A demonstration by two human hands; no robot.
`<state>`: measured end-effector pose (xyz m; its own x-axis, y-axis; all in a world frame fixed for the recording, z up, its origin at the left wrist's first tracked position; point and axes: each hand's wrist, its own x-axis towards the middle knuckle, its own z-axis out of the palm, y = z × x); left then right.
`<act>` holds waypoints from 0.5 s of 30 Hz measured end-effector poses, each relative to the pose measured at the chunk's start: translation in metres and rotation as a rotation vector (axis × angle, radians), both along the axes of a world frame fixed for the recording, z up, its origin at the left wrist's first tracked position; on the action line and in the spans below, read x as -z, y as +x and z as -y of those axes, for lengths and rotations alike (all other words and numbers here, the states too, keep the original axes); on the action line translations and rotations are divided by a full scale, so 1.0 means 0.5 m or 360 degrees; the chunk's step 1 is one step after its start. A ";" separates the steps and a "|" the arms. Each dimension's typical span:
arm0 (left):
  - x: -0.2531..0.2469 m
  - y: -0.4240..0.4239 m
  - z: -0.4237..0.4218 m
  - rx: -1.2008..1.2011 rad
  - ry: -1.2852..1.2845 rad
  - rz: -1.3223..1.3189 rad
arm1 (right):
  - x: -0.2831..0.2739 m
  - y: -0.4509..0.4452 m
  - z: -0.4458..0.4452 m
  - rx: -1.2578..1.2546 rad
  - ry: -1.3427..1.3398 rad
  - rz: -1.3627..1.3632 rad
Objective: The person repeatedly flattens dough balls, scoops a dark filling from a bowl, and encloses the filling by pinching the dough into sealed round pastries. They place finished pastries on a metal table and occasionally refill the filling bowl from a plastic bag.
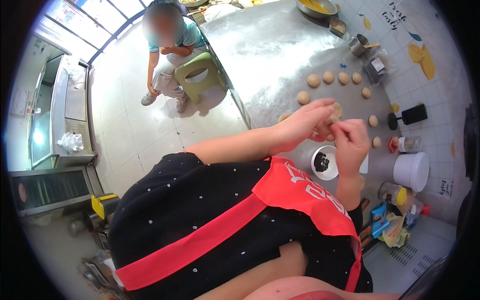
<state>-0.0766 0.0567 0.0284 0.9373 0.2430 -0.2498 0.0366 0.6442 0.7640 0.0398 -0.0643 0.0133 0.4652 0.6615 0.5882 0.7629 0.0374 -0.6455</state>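
My left hand (309,118) and my right hand (351,137) meet above a steel worktop (262,48), fingers pinching a small piece of dough (333,118) between them. Fingers hide most of that piece. Just beyond them shows a rounder dough piece (338,109); whether it is held or lies on the metal I cannot tell. Below my hands stands a white bowl (331,173) with a dark, crumbly filling (321,161) in it. Several dough balls lie in a loose arc around my hands, among them one dough ball (313,80) at the far side and another (376,142) to the right.
Along the tiled wall stand a metal bowl of yellow liquid (318,13), a metal cup (359,45), a black-handled press (412,114), a glass jar (412,144), a white tub (408,172) and a yellow-lidded jar (392,193). A person (189,41) sits on a green stool (197,75) left of the worktop.
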 end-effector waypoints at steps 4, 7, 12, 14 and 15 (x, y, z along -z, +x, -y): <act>0.023 0.022 0.018 -0.0375 -0.0208 0.0234 | -0.014 -0.044 -0.017 -0.0020 0.0095 -0.0585; 0.049 0.030 0.031 -0.0501 -0.0418 0.0148 | 0.001 -0.052 -0.017 -0.0152 -0.0052 -0.0645; 0.049 0.043 0.036 -0.0342 -0.0574 0.0235 | -0.030 -0.047 -0.016 -0.0048 -0.0046 -0.0424; 0.073 0.047 0.023 -0.0240 -0.0517 0.0207 | -0.017 -0.027 -0.013 -0.0099 -0.0055 -0.0028; 0.077 0.047 0.017 -0.0191 -0.0484 0.0192 | -0.003 -0.015 -0.011 -0.0151 -0.0080 0.0262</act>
<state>-0.0531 0.0481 -0.0099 0.9339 0.2845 -0.2167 -0.1320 0.8373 0.5305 0.0324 -0.0589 0.0150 0.2998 0.7283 0.6162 0.8529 0.0847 -0.5151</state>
